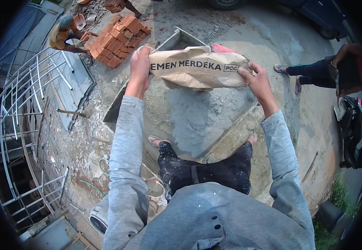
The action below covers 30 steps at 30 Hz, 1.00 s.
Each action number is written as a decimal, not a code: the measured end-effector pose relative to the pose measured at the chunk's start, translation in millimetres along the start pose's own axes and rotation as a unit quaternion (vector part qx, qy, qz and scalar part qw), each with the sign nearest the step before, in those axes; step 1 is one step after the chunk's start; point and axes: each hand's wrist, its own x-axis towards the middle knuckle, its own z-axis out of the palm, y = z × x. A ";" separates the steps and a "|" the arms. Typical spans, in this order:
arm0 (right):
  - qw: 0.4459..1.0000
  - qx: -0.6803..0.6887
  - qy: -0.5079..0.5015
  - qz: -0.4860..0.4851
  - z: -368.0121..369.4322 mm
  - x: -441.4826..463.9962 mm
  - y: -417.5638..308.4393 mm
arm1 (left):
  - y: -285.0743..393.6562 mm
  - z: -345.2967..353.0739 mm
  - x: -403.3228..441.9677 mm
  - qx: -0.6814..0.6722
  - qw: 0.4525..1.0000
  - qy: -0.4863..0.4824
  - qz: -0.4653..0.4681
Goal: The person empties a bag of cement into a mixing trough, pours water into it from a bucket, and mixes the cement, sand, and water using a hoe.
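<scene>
A crumpled brown paper bag [189, 68], printed with "EMEN MERDEKA" and "PCC", is stretched out sideways in front of me. My left hand [140, 68] grips its left end, and my right hand [258, 81] pinches the right end. Both arms are extended. Below the bag, grey powder [204, 116] lies on sandy material inside a low-walled frame [233, 125]. My feet stand apart at the near side of the powder.
At the upper left, a person [64, 35] bends beside stacked red bricks [116, 41]. Another person [347, 66] stands at the right. Metal bars [27, 96] lie at the left, a bucket [99, 218] at the lower left. Vehicles are parked at the top right.
</scene>
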 end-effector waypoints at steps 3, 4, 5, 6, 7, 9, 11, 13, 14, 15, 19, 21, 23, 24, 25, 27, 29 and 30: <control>0.995 -0.071 0.061 -0.015 9.1 8.2 16.3 | -2.7 5.1 8.2 -0.002 1.000 0.011 0.024; 0.995 -0.072 0.060 -0.019 10.7 7.1 13.6 | -1.4 2.2 10.1 -0.004 1.000 0.012 0.026; 0.994 -0.083 0.060 -0.029 12.6 7.1 11.0 | -0.6 -1.7 12.0 -0.009 1.000 0.013 0.024; 0.993 -0.094 0.058 -0.037 15.7 5.8 7.3 | 0.1 -5.4 11.5 -0.013 1.000 0.014 0.019; 0.991 -0.106 0.057 -0.053 16.5 1.6 1.2 | -3.2 -7.6 9.6 -0.012 1.000 0.020 0.011; 0.984 -0.161 0.050 -0.066 14.7 -1.9 -8.6 | -12.1 -12.5 16.0 -0.062 0.997 0.052 -0.006; 0.973 -0.213 0.032 -0.088 14.2 -4.5 -19.0 | -23.5 -16.6 20.4 -0.079 0.994 0.075 0.008; 0.946 -0.279 0.057 -0.156 14.1 -7.5 -31.5 | -20.2 -17.8 12.2 -0.100 0.988 0.119 0.012; 0.946 -0.277 0.044 -0.163 15.1 -9.0 -36.9 | -16.3 -19.1 6.4 -0.102 0.986 0.133 0.011; 0.936 -0.283 0.069 -0.199 16.8 -9.0 -41.9 | -12.8 -21.2 6.0 -0.083 0.984 0.157 0.018; 0.907 -0.303 0.110 -0.272 22.4 0.1 -62.8 | -13.0 -36.6 26.9 0.063 0.957 0.281 0.040; 0.909 -0.293 0.100 -0.279 26.7 -3.6 -70.2 | 13.3 -43.6 14.8 0.218 0.920 0.325 0.036; 0.911 -0.301 0.085 -0.267 36.8 -8.9 -77.2 | 19.0 -55.2 16.2 0.233 0.918 0.320 0.037; 0.915 -0.306 0.078 -0.253 44.4 -10.6 -78.0 | 18.3 -62.4 17.6 0.251 0.916 0.310 0.044; 0.912 -0.281 0.097 -0.282 54.5 -9.7 -74.8 | 13.7 -71.9 23.6 0.261 0.918 0.297 0.039; 0.922 -0.275 0.103 -0.251 71.5 -6.9 -71.0 | -3.6 -94.7 40.0 0.166 0.949 0.253 0.091; 0.955 -0.215 0.102 -0.178 90.0 -20.4 -67.3 | -19.0 -120.7 40.4 0.011 0.990 0.095 0.106; 0.952 -0.222 0.110 -0.180 104.5 -24.4 -66.7 | -24.6 -140.3 44.9 0.004 0.990 0.087 0.109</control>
